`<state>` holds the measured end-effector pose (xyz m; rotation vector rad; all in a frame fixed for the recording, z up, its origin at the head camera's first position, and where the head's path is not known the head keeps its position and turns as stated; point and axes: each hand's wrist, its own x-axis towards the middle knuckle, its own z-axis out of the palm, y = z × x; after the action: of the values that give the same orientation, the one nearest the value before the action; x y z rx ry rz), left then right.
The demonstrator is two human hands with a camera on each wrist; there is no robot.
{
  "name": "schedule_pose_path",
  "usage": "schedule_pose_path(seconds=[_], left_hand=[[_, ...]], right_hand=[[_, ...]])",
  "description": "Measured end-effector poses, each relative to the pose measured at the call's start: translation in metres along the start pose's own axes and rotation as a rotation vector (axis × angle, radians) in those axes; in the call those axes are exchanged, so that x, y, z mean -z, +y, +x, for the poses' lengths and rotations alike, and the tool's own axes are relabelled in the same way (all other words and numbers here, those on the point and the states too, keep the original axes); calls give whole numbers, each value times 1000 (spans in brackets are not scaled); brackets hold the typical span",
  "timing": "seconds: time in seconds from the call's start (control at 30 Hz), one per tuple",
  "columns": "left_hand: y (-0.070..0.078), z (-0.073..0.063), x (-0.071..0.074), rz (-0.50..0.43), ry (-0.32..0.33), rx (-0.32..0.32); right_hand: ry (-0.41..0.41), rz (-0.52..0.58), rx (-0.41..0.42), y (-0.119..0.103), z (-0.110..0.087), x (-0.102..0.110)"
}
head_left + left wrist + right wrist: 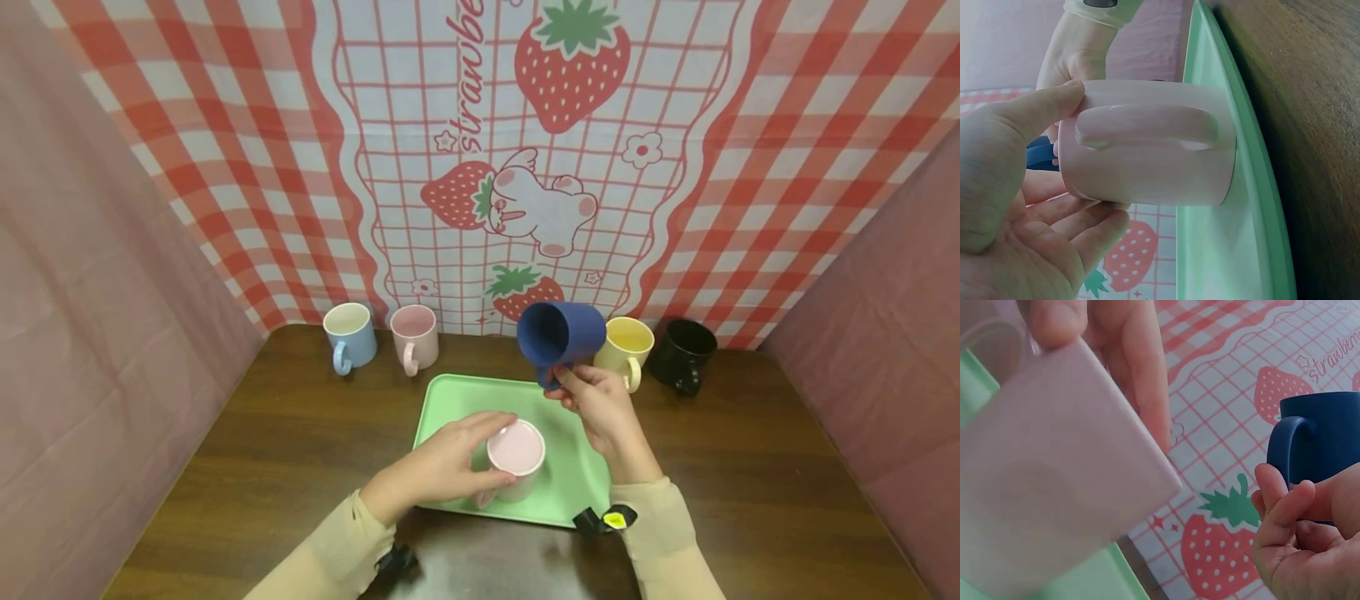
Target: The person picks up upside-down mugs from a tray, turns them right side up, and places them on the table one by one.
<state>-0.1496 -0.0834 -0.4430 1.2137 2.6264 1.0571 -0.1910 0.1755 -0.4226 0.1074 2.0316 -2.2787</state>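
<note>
A pink mug stands upside down on the light green tray, its flat base facing up. My left hand holds it near the upturned base, with the thumb on one side and fingers on the other. The mug's handle shows beside my thumb in the left wrist view. Above the tray's back edge, my right hand pinches the handle of a dark blue mug. This blue mug is held up on its side, its mouth facing left in the head view.
Along the back of the wooden table stand a light blue mug, another pink mug, a yellow mug and a black mug. A strawberry-print checked cloth hangs right behind them.
</note>
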Motion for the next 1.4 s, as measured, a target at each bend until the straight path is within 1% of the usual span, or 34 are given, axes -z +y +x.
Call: schedule_pose_path(seconds=[0.1,0.2,0.4,0.47,0.53,0.6,0.73,0.83,0.93,1.1,1.2,1.4], left_hand=[[0,0,1,4,-6,-3],[0,0,1,11,-6,-7],[3,2,5,27,-3,-21],[4,3,8,36,8,-23],[6,5,12,32,35,-22],[9,8,17,9,84,-16],[17,16,25,-89,208,-7],[23,21,28,-172,281,9],[28,27,28,-241,338,41],[35,37,28,-308,427,119],[38,41,27,-342,453,157],[44,48,25,-380,436,178]], right_hand=[[-32,57,-38,2,0,-1],[-66,83,-65,2,-1,0],[-88,111,-96,2,-4,-2],[-87,119,-100,2,-5,-3],[-85,120,-97,2,-6,-5],[-88,119,-91,2,-7,-7],[-114,121,-78,3,-8,-11],[-132,129,-71,3,-10,-15],[-130,129,-68,2,-13,-19],[-109,110,-72,0,-15,-24],[-92,114,-74,-1,-16,-27],[-66,131,-60,-3,-19,-31]])
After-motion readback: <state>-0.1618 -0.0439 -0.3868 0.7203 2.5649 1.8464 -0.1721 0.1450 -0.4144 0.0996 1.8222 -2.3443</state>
